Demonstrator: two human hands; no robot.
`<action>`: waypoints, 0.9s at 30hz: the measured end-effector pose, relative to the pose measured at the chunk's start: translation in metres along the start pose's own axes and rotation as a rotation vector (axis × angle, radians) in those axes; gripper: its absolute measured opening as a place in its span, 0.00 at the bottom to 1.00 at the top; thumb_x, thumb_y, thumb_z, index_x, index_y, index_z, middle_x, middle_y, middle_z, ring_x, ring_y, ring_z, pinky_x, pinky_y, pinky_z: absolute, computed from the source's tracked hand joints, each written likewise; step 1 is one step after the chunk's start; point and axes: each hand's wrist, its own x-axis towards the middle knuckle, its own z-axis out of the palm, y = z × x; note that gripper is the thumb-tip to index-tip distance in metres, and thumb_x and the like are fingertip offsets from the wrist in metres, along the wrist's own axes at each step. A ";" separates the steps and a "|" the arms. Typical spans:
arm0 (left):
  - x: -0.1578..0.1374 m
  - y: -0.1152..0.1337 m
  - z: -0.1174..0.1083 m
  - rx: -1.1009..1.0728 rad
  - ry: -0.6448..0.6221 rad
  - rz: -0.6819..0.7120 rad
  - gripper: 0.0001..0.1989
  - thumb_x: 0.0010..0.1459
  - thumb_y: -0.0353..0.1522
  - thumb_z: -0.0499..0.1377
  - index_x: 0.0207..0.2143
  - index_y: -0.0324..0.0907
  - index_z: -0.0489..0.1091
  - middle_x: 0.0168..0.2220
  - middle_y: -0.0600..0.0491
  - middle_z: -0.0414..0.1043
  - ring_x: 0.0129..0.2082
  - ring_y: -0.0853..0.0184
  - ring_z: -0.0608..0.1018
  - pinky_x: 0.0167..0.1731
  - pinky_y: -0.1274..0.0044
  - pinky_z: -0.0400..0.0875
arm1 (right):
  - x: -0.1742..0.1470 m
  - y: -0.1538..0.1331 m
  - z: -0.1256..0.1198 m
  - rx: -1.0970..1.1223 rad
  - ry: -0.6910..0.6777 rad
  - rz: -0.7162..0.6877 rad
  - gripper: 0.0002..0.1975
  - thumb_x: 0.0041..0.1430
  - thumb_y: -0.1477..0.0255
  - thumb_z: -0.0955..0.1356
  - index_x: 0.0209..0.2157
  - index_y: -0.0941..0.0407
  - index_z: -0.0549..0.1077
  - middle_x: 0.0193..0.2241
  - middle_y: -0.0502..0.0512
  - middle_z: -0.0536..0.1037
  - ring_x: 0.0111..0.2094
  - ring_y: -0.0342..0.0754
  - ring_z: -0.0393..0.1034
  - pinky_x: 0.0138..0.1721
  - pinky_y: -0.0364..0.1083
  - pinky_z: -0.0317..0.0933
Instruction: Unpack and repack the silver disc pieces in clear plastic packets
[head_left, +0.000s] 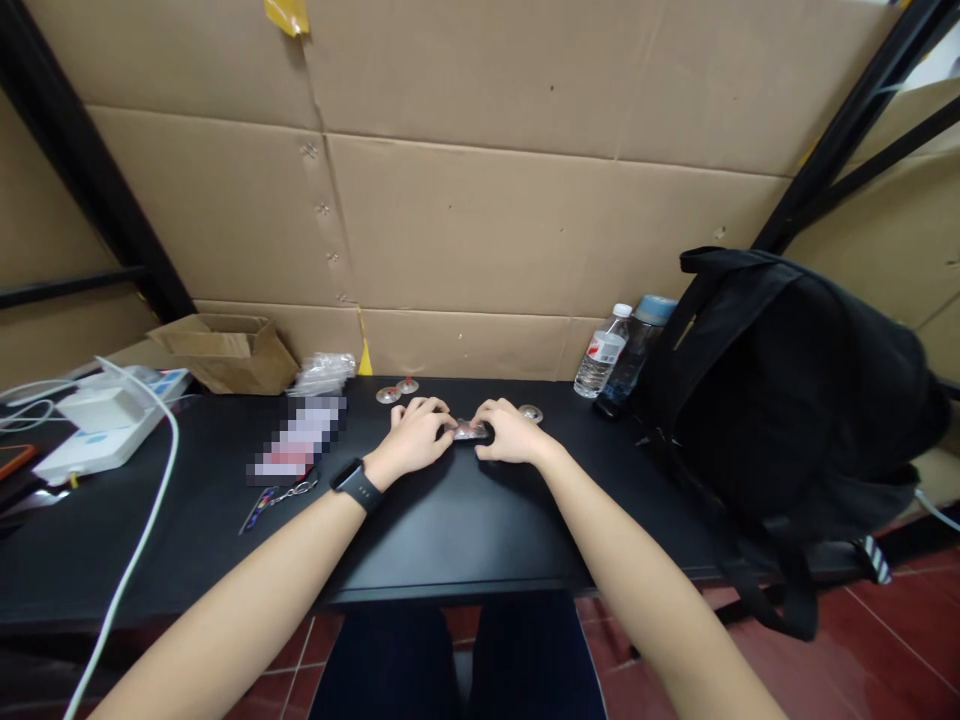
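Over the middle of the black desk (465,545), my left hand (416,438) and my right hand (511,432) meet from both sides at a small clear, shiny piece (470,432). Fingers of each hand are bent and closed on its ends. The piece looks like clear plastic with a little red in it; my fingers partly cover it, so its exact kind does not show. Just behind my left hand lie two clear suction cups with red tabs, a nearer one (388,395) and a farther one (407,385). Another clear suction cup (531,413) sits behind my right hand.
On the right stand a black backpack (787,400), a water bottle (602,352) and a blue-lidded bottle (651,318). At left are a paper bag (232,355), clear plastic bags (324,373), a keychain (277,497), a power strip (112,425) and a white cable (154,520). Cardboard (465,230) lines the back.
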 end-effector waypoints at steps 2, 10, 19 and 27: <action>0.000 -0.001 0.002 -0.004 -0.006 0.026 0.12 0.64 0.43 0.58 0.42 0.50 0.78 0.55 0.50 0.74 0.58 0.53 0.68 0.52 0.59 0.56 | 0.002 0.000 0.004 -0.008 -0.011 0.001 0.14 0.52 0.73 0.75 0.43 0.56 0.79 0.42 0.57 0.79 0.46 0.53 0.70 0.50 0.48 0.63; 0.005 -0.004 0.003 0.009 0.105 0.031 0.06 0.64 0.37 0.61 0.40 0.46 0.76 0.52 0.50 0.75 0.55 0.56 0.71 0.54 0.60 0.56 | 0.007 0.001 0.002 0.187 0.089 0.076 0.11 0.68 0.72 0.65 0.41 0.54 0.80 0.38 0.55 0.83 0.40 0.50 0.76 0.44 0.46 0.63; 0.010 -0.002 -0.005 -0.216 0.353 -0.127 0.08 0.65 0.38 0.60 0.36 0.46 0.79 0.48 0.52 0.75 0.52 0.58 0.74 0.54 0.63 0.62 | 0.012 0.001 0.002 0.769 0.262 0.180 0.14 0.55 0.68 0.73 0.42 0.57 0.77 0.31 0.51 0.81 0.28 0.44 0.72 0.33 0.42 0.63; 0.011 -0.004 -0.006 -0.303 0.362 -0.119 0.10 0.64 0.40 0.60 0.36 0.47 0.80 0.46 0.52 0.76 0.50 0.60 0.76 0.53 0.66 0.66 | 0.010 -0.004 0.000 0.822 0.320 0.219 0.12 0.51 0.65 0.75 0.33 0.58 0.79 0.32 0.57 0.83 0.35 0.50 0.77 0.41 0.48 0.68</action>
